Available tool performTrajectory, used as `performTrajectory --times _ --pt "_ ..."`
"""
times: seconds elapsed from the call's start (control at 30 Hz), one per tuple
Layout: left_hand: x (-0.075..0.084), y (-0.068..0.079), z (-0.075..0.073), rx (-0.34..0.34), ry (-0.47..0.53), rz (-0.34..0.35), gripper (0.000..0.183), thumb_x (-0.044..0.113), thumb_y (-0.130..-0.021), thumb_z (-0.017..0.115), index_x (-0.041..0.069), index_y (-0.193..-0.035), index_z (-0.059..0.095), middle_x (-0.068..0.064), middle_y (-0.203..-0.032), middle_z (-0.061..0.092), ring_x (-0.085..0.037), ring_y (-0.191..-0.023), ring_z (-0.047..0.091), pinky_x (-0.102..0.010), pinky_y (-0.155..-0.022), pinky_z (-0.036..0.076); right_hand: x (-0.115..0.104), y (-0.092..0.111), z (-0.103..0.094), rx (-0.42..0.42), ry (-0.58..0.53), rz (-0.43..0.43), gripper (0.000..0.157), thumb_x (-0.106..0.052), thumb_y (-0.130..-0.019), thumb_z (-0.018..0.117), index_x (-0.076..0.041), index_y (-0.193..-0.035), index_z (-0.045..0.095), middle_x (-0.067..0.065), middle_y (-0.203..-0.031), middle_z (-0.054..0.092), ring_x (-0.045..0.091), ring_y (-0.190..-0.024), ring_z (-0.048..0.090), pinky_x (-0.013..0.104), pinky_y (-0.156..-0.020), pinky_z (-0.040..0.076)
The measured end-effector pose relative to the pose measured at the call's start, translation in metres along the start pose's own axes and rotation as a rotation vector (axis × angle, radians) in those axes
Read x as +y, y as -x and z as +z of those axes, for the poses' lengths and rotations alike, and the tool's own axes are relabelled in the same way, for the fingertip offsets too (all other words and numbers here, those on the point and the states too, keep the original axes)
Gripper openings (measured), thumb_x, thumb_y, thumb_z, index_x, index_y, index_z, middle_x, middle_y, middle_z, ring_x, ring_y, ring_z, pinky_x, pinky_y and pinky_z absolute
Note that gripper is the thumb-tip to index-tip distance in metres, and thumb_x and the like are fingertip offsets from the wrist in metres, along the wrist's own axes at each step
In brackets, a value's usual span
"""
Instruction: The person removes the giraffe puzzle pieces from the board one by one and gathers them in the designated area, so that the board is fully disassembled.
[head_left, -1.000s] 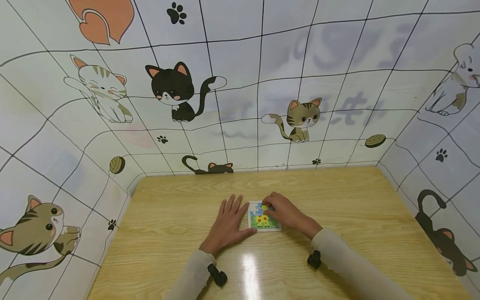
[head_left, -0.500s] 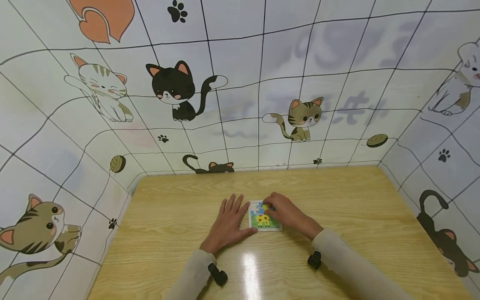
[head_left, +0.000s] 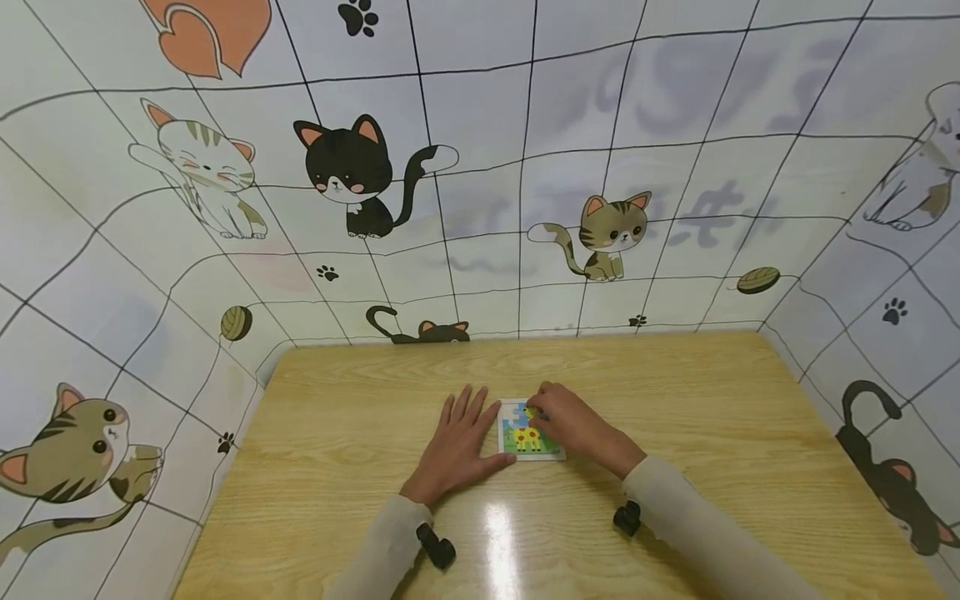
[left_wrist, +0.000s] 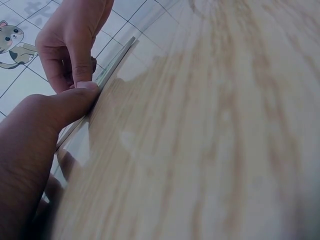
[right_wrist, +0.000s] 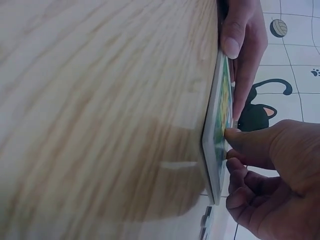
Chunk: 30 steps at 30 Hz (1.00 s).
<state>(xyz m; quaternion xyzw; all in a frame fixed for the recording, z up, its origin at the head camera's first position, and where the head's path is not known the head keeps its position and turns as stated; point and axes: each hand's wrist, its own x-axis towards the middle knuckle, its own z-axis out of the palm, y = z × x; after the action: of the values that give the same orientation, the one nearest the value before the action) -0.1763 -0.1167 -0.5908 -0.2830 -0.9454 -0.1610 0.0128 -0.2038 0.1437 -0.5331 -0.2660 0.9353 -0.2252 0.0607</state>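
A small jigsaw puzzle [head_left: 529,444] with a yellow, red-spotted giraffe on green and blue lies in a thin white frame on the table. Along its left side my left hand [head_left: 453,454] rests flat with fingers spread. That hand's thumb [left_wrist: 82,90] touches the frame's near left corner. My right hand [head_left: 573,421] reaches over the upper right of the puzzle, thumb and fingertips pinching at a puzzle piece by the giraffe's head. The fingers mostly hide this piece. In the right wrist view, the right thumb [right_wrist: 252,142] meets the puzzle surface, its other fingers curled.
The wood-grain table [head_left: 337,433] extends around the puzzle on all sides. White walls [head_left: 480,200] with cartoon cats and a grid pattern close it off at the back and sides. A small black device [head_left: 437,547] is strapped on the left sleeve, another device [head_left: 627,518] on the right.
Both hands stay at the same places on the puzzle, the right fingers shifting only very slightly. The head view has tilted and drifted a little.
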Motion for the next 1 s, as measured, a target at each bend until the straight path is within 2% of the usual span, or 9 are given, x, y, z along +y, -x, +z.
performTrajectory --times 0.3,0.63,1.0 --pt "-0.0004 -0.0018 0.0027 0.019 0.000 0.017 0.098 0.081 -0.100 0.053 0.017 -0.173 0.039 -0.015 -0.183 0.020 -0.039 -0.170 0.009 -0.062 -0.136 0.008 -0.0037 -0.0024 -0.0041 -0.008 0.005 0.018 0.027 -0.013 -0.100 0.083 0.003 -0.122 0.081 0.006 -0.105 0.068 0.016 -0.090 0.059 0.037 -0.078 0.054" --pt "-0.0039 -0.0012 0.0055 0.033 -0.012 0.020 0.098 0.082 -0.100 0.052 0.018 -0.173 0.040 -0.014 -0.183 0.021 -0.039 -0.170 0.011 -0.063 -0.135 0.010 0.0041 -0.0041 -0.0009 -0.021 -0.187 0.042 0.025 -0.007 -0.103 0.078 0.003 -0.125 0.072 0.007 -0.108 0.066 0.020 -0.095 0.061 0.041 -0.084 0.056" --pt "-0.0032 -0.0005 0.0046 0.033 -0.009 0.015 0.099 0.083 -0.100 0.052 0.018 -0.173 0.040 -0.014 -0.183 0.021 -0.038 -0.171 0.010 -0.062 -0.136 0.009 0.0040 -0.0061 0.0027 0.000 -0.171 0.021 0.023 -0.004 -0.101 0.080 0.001 -0.119 0.067 0.005 -0.100 0.061 0.017 -0.087 0.052 0.036 -0.078 0.049"
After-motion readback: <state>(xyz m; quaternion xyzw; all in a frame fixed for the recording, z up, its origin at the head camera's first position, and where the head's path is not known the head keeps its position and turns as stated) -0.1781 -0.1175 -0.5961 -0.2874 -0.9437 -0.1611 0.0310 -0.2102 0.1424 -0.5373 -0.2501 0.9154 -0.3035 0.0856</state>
